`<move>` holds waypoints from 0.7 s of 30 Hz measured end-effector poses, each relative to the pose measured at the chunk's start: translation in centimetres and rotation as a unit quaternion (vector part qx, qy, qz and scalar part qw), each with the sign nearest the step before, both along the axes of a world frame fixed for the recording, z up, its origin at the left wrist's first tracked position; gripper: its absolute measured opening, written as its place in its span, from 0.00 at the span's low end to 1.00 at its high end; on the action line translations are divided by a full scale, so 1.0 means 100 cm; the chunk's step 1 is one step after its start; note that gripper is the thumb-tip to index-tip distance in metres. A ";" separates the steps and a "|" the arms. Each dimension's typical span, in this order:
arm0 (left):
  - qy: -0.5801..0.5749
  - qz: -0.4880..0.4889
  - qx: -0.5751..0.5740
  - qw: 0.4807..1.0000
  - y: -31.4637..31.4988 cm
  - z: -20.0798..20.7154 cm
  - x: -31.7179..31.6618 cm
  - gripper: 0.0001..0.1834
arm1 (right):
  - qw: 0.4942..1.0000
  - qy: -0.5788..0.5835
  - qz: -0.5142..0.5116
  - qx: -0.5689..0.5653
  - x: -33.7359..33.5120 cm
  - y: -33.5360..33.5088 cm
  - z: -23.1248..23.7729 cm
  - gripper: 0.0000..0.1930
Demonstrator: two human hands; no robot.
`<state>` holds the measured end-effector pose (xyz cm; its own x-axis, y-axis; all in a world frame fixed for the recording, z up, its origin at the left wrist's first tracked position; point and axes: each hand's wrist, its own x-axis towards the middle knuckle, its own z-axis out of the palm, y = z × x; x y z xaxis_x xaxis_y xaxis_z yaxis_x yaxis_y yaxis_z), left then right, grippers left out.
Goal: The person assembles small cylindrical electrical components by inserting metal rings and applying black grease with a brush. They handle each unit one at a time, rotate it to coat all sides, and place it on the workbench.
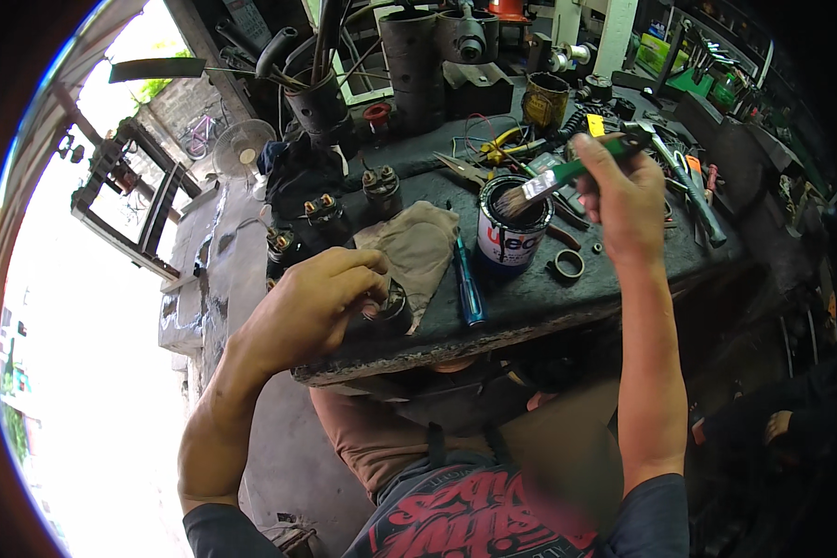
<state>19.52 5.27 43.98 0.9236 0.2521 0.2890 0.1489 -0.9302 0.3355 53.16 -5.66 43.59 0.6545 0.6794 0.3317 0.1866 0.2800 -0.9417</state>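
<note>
My right hand (623,200) is closed round the green handle of a paintbrush (538,190), whose bristles dip into the mouth of an open paint can (507,246) streaked with black. On the left, my left hand (316,298) has its fingers bent down and pinched on the top of a black cylindrical solenoid (395,314) near the bench's front edge. My fingers hide part of that solenoid. A beige cloth (423,232) lies just behind it. Three similar black parts with copper terminals, one of them a solenoid (381,192), stand farther back on the left.
A blue screwdriver (469,288) lies between cloth and can on the dark bench (437,342). Right of the can are a metal ring (567,266), a hammer (702,209) and scattered tools. Yellow-handled pliers (500,147), a rusty yellow can (545,100) and dark cylinders (409,70) stand behind.
</note>
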 end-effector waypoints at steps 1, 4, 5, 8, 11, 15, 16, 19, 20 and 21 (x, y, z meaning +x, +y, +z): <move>-0.013 0.009 -0.004 1.000 -0.002 0.003 -0.002 0.15 | 1.000 0.003 -0.004 0.019 0.005 -0.003 -0.002 0.13; -0.053 0.048 -0.035 0.997 -0.010 0.016 -0.013 0.15 | 0.997 0.043 -0.051 0.037 0.022 -0.018 -0.012 0.13; -0.059 0.053 -0.039 0.996 -0.012 0.021 -0.015 0.15 | 0.995 0.072 -0.053 0.050 0.028 -0.024 -0.017 0.12; -0.080 0.070 -0.052 0.993 -0.018 0.030 -0.018 0.14 | 0.983 0.169 -0.018 0.068 0.039 -0.045 -0.032 0.13; -0.102 0.069 -0.074 0.990 -0.022 0.032 -0.014 0.13 | 0.958 0.246 0.094 0.114 0.032 -0.070 -0.047 0.18; -0.105 0.067 -0.072 0.990 -0.024 0.031 -0.006 0.12 | 0.901 0.289 0.261 0.188 -0.002 -0.096 -0.066 0.17; -0.107 0.067 -0.079 0.989 -0.024 0.030 -0.004 0.12 | 0.909 0.257 0.268 0.192 -0.013 -0.099 -0.069 0.16; -0.109 0.077 -0.090 0.987 -0.025 0.029 -0.001 0.12 | 0.907 0.186 0.309 0.215 -0.042 -0.101 -0.069 0.13; -0.109 0.084 -0.092 0.986 -0.025 0.029 0.000 0.12 | 0.919 0.150 0.298 0.209 -0.050 -0.101 -0.066 0.10; -0.114 0.085 -0.089 0.986 -0.026 0.028 0.001 0.12 | 0.932 0.130 0.278 0.193 -0.059 -0.102 -0.061 0.11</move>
<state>19.60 2.70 46.78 0.7798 0.4633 0.4211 0.1994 -0.8214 0.5343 47.29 -15.91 37.46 0.3294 0.8009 0.5001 -0.3096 0.5920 -0.7441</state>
